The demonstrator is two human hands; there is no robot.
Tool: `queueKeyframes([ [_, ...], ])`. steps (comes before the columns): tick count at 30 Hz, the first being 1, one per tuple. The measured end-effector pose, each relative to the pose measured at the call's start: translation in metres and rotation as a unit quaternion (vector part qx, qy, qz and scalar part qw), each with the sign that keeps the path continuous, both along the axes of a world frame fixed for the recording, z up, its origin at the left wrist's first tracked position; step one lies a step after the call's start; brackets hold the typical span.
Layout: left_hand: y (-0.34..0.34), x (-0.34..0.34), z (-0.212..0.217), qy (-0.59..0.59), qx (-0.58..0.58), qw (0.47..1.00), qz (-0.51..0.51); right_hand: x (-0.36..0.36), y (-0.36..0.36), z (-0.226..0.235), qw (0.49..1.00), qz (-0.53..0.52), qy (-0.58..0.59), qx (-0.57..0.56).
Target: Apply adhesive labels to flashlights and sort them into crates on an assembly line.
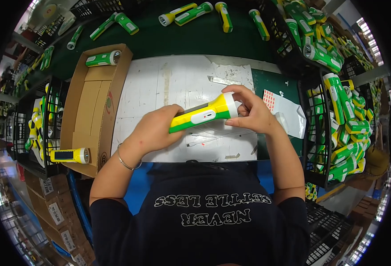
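Observation:
Between my two hands a yellow and green flashlight (pixel 204 114) is held sideways above the white work board (pixel 146 84). Its white head points right, and a white switch panel on its side faces me. My left hand (pixel 157 128) wraps the tail end, with the fingers partly hidden behind the body. The thumb and fingers of my right hand (pixel 251 111) grip the rim of the white head. Thin white cables (pixel 209 136) lie on the board below the flashlight.
On the left stands an open cardboard box (pixel 93 97) holding a flashlight (pixel 103 59); another flashlight (pixel 70 155) rests across its near end. Black crates full of flashlights (pixel 346 128) flank the board. A sheet of red stickers (pixel 268 101) lies right. More flashlights (pixel 195 13) lie along the far side.

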State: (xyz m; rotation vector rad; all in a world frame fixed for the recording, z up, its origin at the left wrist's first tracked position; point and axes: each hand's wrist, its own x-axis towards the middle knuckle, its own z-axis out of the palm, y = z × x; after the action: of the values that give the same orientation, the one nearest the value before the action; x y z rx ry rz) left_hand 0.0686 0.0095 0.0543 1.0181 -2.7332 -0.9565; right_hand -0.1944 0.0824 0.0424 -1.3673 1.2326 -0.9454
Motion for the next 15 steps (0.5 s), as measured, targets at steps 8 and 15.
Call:
queueKeyframes([
  [8,0.003,-0.015,-0.045,0.181,0.208,0.957,0.09,0.056,-0.003,-0.058,0.936,-0.079,0.329,-0.1],
  [15,-0.002,-0.023,-0.048,0.218,0.17,0.944,0.179,0.047,-0.009,-0.05,0.975,-0.11,0.188,-0.048],
])
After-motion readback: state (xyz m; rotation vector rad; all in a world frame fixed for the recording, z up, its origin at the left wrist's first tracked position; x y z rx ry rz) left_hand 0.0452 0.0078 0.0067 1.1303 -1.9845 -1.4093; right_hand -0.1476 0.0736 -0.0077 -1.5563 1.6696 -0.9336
